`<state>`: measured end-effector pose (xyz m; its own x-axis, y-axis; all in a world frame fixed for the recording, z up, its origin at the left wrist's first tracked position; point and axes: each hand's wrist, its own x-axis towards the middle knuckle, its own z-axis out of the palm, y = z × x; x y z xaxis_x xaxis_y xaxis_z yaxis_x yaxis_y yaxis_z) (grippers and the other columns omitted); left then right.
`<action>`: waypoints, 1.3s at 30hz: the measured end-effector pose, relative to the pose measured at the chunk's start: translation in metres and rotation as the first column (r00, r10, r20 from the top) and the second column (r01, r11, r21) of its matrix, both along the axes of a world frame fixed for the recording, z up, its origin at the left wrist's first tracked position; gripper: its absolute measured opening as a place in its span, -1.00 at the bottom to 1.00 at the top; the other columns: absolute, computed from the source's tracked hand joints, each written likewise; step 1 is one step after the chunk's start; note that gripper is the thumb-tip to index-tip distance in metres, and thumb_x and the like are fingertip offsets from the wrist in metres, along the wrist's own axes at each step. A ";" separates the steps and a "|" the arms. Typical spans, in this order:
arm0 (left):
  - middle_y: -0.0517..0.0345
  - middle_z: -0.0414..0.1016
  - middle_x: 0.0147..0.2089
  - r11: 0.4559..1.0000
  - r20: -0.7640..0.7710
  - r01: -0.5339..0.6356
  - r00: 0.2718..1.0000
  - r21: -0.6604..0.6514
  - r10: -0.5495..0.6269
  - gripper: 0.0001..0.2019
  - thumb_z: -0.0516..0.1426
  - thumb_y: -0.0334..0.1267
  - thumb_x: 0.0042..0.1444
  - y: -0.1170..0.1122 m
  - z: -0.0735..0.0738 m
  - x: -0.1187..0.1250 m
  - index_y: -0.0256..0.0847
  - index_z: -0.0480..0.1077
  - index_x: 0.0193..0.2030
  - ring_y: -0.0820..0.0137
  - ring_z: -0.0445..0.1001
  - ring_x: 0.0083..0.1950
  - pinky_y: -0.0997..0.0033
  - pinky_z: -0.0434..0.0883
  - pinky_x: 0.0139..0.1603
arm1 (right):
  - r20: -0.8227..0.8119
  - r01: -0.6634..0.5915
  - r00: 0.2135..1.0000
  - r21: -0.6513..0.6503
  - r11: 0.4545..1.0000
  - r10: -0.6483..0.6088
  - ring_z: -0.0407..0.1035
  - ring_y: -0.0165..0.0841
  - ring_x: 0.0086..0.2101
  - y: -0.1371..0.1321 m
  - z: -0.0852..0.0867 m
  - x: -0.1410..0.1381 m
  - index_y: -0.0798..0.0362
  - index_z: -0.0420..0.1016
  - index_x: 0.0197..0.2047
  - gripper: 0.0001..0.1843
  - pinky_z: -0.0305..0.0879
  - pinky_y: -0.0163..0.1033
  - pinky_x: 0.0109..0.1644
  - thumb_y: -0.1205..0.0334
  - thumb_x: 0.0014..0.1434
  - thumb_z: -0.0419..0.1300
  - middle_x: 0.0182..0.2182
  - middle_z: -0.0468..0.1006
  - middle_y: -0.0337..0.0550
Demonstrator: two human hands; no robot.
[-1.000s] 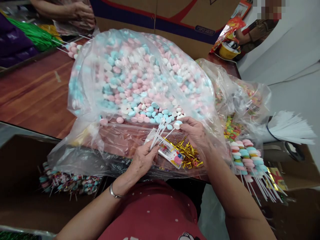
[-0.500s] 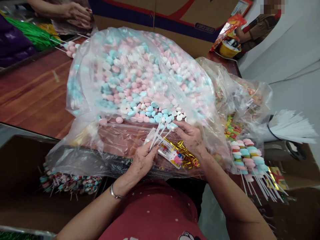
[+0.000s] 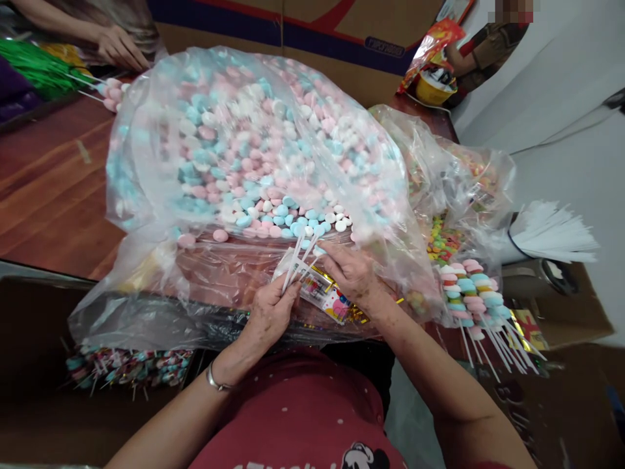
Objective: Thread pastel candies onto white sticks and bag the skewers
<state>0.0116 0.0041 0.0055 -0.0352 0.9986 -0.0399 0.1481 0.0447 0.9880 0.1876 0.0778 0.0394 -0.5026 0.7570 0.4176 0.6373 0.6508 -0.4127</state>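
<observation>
Several thin white sticks [image 3: 293, 260] fan upward from my left hand [image 3: 271, 314], whose fingers are closed around their lower ends. My right hand [image 3: 352, 270] is beside the stick tips, thumb and fingers pinching a pale blue marshmallow [image 3: 318, 250] at one stick. Just beyond the tips, pink, blue and white marshmallows [image 3: 280, 212] spill at the mouth of a large clear plastic bag [image 3: 131, 195]. Below my hands lies a printed packet [image 3: 325, 293] with gold tinsel [image 3: 360, 316], partly covered by my right hand.
Finished marshmallow skewers [image 3: 471, 296] lie at the right, near a holder of white sticks [image 3: 551, 231] and bagged gummy candy [image 3: 444, 238]. A cardboard box [image 3: 29, 391] with more skewers stands lower left. Another person's hand [image 3: 122, 49] is at the upper left.
The view has shifted slightly, moving most things left and a little up. My right hand stays pinched at the stick tips and now covers more of the gold tinsel. The other person's hand has lowered.
</observation>
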 end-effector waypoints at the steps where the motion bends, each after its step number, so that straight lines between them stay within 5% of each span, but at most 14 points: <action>1: 0.28 0.24 -0.59 1.000 -0.002 -0.003 1.000 -0.006 0.003 -0.74 0.07 -0.19 0.18 0.000 0.000 0.000 -0.20 0.30 -0.51 0.49 0.21 -0.55 0.50 0.19 -0.52 | 0.014 -0.026 1.000 0.006 1.000 0.026 0.54 -0.35 -0.15 -0.003 -0.002 -0.004 0.07 0.52 0.08 -0.63 0.47 -0.27 -0.01 0.19 0.37 -0.01 -0.10 0.65 -0.06; 6: 0.30 0.22 -0.61 0.999 0.020 -0.024 0.999 -0.044 0.025 -0.74 0.08 -0.17 0.17 0.000 0.004 -0.002 -0.21 0.30 -0.51 0.53 0.15 -0.60 0.52 0.12 -0.59 | 0.137 -0.129 0.982 -0.003 0.992 0.128 0.52 -0.33 -0.22 -0.017 -0.002 -0.020 0.12 0.49 0.12 -0.60 0.45 -0.25 -0.06 0.18 0.38 -0.05 -0.23 0.66 -0.06; 10: 0.33 0.21 -0.64 0.997 0.079 -0.015 0.997 -0.074 0.021 -0.72 0.09 -0.16 0.17 -0.001 0.005 -0.003 -0.20 0.28 -0.53 0.56 0.09 -0.65 0.52 0.08 -0.63 | 0.184 0.101 0.979 -0.080 0.992 -0.085 0.49 -0.32 -0.20 -0.018 0.029 0.005 0.15 0.47 0.12 -0.59 0.38 -0.24 -0.08 0.23 0.37 -0.08 -0.14 0.63 -0.02; 15: 0.32 0.23 -0.62 0.998 0.080 -0.011 0.997 -0.063 0.016 -0.73 0.09 -0.17 0.18 -0.002 0.004 -0.005 -0.21 0.31 -0.50 0.57 0.09 -0.64 0.53 0.10 -0.62 | 0.468 0.386 0.857 -0.310 0.869 -0.214 0.43 -0.34 -0.33 -0.023 0.059 0.069 0.03 0.58 -0.19 -0.72 0.24 -0.28 -0.24 0.33 0.27 0.02 -0.33 0.62 -0.16; 18: 0.31 0.24 -0.62 0.997 0.063 -0.014 0.998 -0.070 0.019 -0.73 0.09 -0.17 0.18 -0.002 0.004 -0.005 -0.21 0.31 -0.52 0.56 0.12 -0.62 0.53 0.11 -0.61 | 0.648 0.475 0.742 -0.331 0.816 -0.169 0.41 -0.32 -0.31 -0.035 0.055 0.090 0.04 0.57 -0.28 -0.75 0.18 -0.28 -0.25 0.37 0.21 0.05 -0.33 0.60 -0.13; 24: 0.30 0.25 -0.61 0.996 0.046 -0.020 0.999 -0.085 0.024 -0.73 0.09 -0.16 0.18 -0.003 0.003 -0.005 -0.22 0.34 -0.50 0.55 0.13 -0.61 0.52 0.09 -0.61 | 0.791 0.538 0.576 -0.178 0.824 -0.205 0.39 -0.26 -0.23 -0.055 0.033 0.092 0.09 0.53 -0.21 -0.77 0.16 -0.24 -0.23 0.40 0.21 0.04 -0.23 0.58 -0.01; 29: 0.31 0.25 -0.61 0.997 0.047 -0.017 0.999 -0.078 0.021 -0.73 0.10 -0.16 0.20 -0.005 0.002 -0.006 -0.22 0.35 -0.50 0.55 0.14 -0.60 0.52 0.10 -0.60 | 0.633 0.466 0.717 -0.126 0.876 -0.291 0.35 -0.27 -0.29 -0.051 0.026 0.095 0.05 0.52 -0.23 -0.79 0.19 -0.22 -0.25 0.38 0.18 0.07 -0.27 0.55 -0.07; 33: 0.31 0.24 -0.61 0.997 0.034 -0.022 0.999 -0.070 0.024 -0.73 0.10 -0.17 0.19 -0.005 0.004 -0.006 -0.22 0.35 -0.50 0.55 0.15 -0.59 0.52 0.11 -0.59 | 0.472 0.267 0.873 -0.245 0.932 -0.126 0.35 -0.31 -0.27 -0.045 0.018 0.097 0.03 0.51 -0.19 -0.74 0.25 -0.24 -0.17 0.43 0.21 0.02 -0.25 0.51 -0.11; 39: 0.33 0.21 -0.63 0.998 0.012 -0.022 1.000 -0.062 0.023 -0.72 0.10 -0.17 0.17 -0.004 0.008 -0.006 -0.21 0.32 -0.54 0.55 0.13 -0.61 0.52 0.11 -0.58 | 0.400 0.196 0.914 -0.293 0.936 -0.066 0.36 -0.32 -0.24 -0.042 0.011 0.098 0.04 0.50 -0.21 -0.76 0.30 -0.24 -0.12 0.45 0.23 0.03 -0.25 0.48 -0.11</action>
